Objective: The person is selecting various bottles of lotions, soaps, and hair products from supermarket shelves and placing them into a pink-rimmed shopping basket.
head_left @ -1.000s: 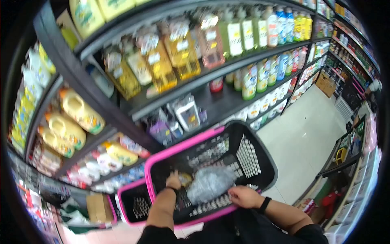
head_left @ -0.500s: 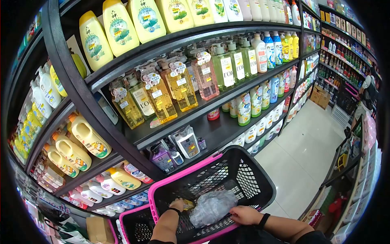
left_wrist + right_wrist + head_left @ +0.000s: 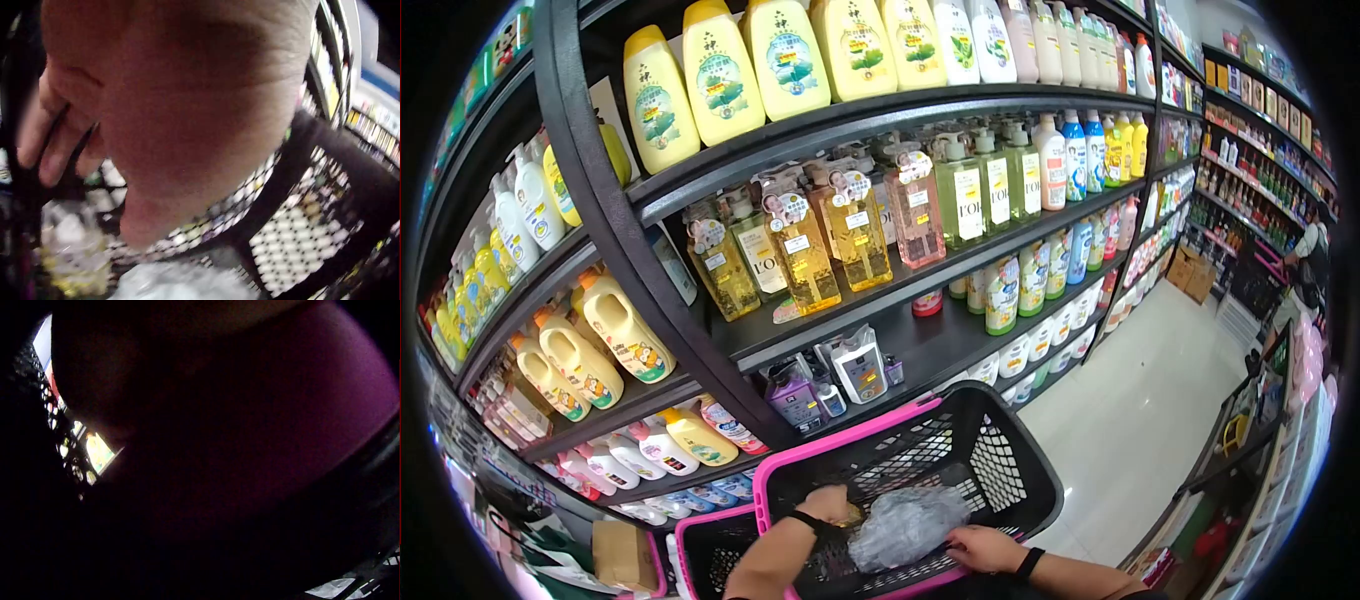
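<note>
My left hand (image 3: 828, 503) reaches down into a black shopping basket (image 3: 1040, 480) with a pink handle (image 3: 840, 437). Its fingers (image 3: 53, 169) hang loosely, as the left wrist view shows. Below them lies a clear bottle with yellow contents (image 3: 75, 250), apart from the fingertips. A crumpled clear plastic bag (image 3: 905, 525) fills the middle of the basket. My right hand (image 3: 988, 550) is at the near rim, its fingers curled just inside beside the bag. The right wrist view is mostly dark, with a pink band close by; I cannot tell whether that hand grips the rim.
Shelves ahead hold yellow shampoo bottles (image 3: 790, 60), amber pump bottles (image 3: 800, 250) and boxed goods (image 3: 860, 365). A second pink-edged basket (image 3: 710, 550) stands at the left, near a cardboard box (image 3: 625, 555). The tiled aisle (image 3: 1120, 400) runs along the right; a person (image 3: 1310, 260) stands far back.
The head view has tipped up, showing more of the upper shelf. My left hand has lifted slightly off the yellow bottle. The right hand stays at the near rim.
</note>
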The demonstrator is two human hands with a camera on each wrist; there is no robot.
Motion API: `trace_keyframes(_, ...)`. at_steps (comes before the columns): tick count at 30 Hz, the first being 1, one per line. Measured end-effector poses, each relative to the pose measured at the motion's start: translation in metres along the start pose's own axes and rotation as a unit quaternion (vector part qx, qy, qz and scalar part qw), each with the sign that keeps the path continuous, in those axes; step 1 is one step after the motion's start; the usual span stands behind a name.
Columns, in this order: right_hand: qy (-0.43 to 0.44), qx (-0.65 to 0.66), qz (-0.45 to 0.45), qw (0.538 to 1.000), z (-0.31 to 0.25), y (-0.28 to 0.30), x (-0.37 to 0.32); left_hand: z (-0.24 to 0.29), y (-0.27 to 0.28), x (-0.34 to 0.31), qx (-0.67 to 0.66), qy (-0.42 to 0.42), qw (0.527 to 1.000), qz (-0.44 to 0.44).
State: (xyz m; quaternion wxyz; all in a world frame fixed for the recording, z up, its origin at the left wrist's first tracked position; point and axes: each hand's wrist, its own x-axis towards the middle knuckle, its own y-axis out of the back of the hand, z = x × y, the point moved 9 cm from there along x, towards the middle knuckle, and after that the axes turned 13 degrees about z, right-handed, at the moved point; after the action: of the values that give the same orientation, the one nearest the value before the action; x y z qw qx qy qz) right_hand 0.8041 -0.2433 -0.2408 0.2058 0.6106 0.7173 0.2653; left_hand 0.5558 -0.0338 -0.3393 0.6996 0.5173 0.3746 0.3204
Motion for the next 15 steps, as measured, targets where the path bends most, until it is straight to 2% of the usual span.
trace_keyframes(1, -0.003, 0.002, -0.006, 1.000, -0.001, 0.000, 0.000, 0.018, 0.029, 0.008, -0.058, -0.067, 0.996, 0.008)
trace_keyframes(3, -0.010, 0.007, -0.020, 1.000, -0.001, 0.000, 0.001, 0.061, 0.146, 0.010, -0.272, -0.040, 0.960, 0.057)
trace_keyframes(4, -0.001, 0.005, -0.026, 1.000, -0.004, 0.000, 0.001, 0.081, 0.226, 0.003, -0.165, -0.149, 0.926, 0.306)
trace_keyframes(5, 0.003, 0.006, -0.027, 1.000, -0.004, 0.001, 0.002, 0.089, 0.281, 0.001, -0.143, -0.144, 0.906, 0.372)
trace_keyframes(6, 0.007, 0.007, -0.027, 1.000, -0.004, 0.000, 0.002, 0.089, 0.328, -0.001, -0.176, -0.152, 0.844, 0.484)
trace_keyframes(9, 0.006, 0.023, -0.032, 0.999, 0.000, -0.004, 0.000, 0.074, 0.418, 0.010, -0.122, -0.081, 0.750, 0.645)
trace_keyframes(11, 0.004, 0.030, -0.026, 0.999, 0.000, 0.001, 0.002, 0.056, 0.449, 0.032, -0.193, -0.005, 0.754, 0.627)
trace_keyframes(13, 0.003, 0.039, -0.016, 0.999, -0.003, 0.005, -0.001, 0.025, 0.450, 0.072, -0.264, 0.035, 0.759, 0.593)
trace_keyframes(15, 0.010, 0.044, 0.002, 0.999, -0.002, 0.006, -0.002, 0.020, 0.446, 0.090, -0.350, 0.059, 0.760, 0.545)
